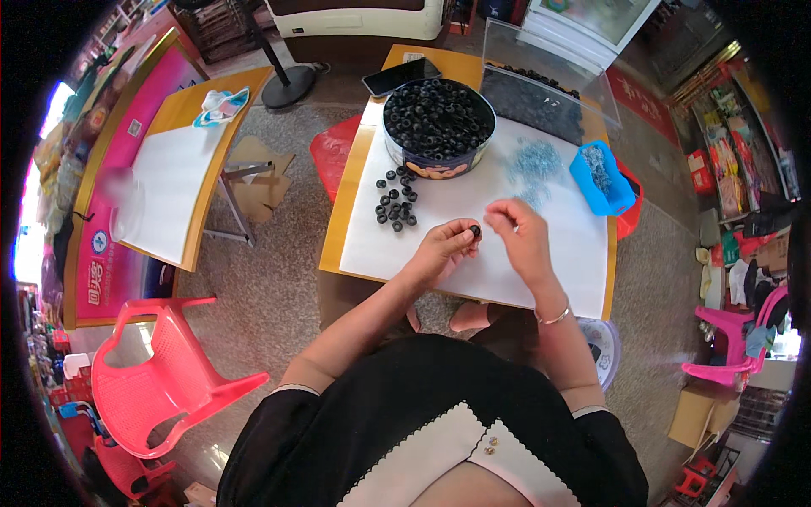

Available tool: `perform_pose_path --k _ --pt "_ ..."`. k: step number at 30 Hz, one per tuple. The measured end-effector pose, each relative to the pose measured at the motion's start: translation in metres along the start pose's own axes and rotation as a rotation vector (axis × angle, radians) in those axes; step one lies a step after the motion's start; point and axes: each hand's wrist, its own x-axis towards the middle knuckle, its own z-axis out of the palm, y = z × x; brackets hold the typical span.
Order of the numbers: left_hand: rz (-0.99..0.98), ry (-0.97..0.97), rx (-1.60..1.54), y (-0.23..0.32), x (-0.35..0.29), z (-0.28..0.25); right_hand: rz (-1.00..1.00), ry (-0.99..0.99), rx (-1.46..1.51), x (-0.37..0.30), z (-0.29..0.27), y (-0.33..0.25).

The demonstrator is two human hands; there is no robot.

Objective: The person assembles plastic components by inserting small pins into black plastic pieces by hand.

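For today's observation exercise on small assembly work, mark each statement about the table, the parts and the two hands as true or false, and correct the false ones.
1. The left hand pinches a small black ring. True.
2. The round tin is empty. False: it is heaped with black rings.
3. A loose cluster of black rings lies on the white sheet in front of the tin. True.
4. The blue tray sits at the table's left edge. False: it sits at the right edge, beside a pile of small light-blue parts.
5. The right hand rests inside the tin. False: it is raised over the white sheet, close to the left hand.
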Motion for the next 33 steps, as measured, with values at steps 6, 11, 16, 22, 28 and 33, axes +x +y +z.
perform_pose_path --k 6,11,16,22,28,33 --pt "-0.022 0.055 -0.014 0.003 0.002 0.007 -0.115 0.062 -0.223 0.087 -0.006 0.009" --pt "-0.002 0.019 -0.031 0.000 0.005 0.003 -0.219 0.044 -0.310 0.146 0.011 0.028" --pt "-0.015 0.018 -0.037 0.001 0.005 0.002 -0.272 -0.151 -0.749 0.179 0.041 0.043" --pt "-0.027 0.019 -0.051 0.000 0.004 0.003 -0.282 -0.246 -0.929 0.189 0.061 0.044" --pt "-0.030 0.025 -0.048 0.001 0.003 0.006 -0.296 -0.241 -0.855 0.190 0.058 0.048" --pt "-0.030 0.021 -0.050 0.000 0.004 0.004 -0.252 -0.272 -0.940 0.194 0.062 0.048"
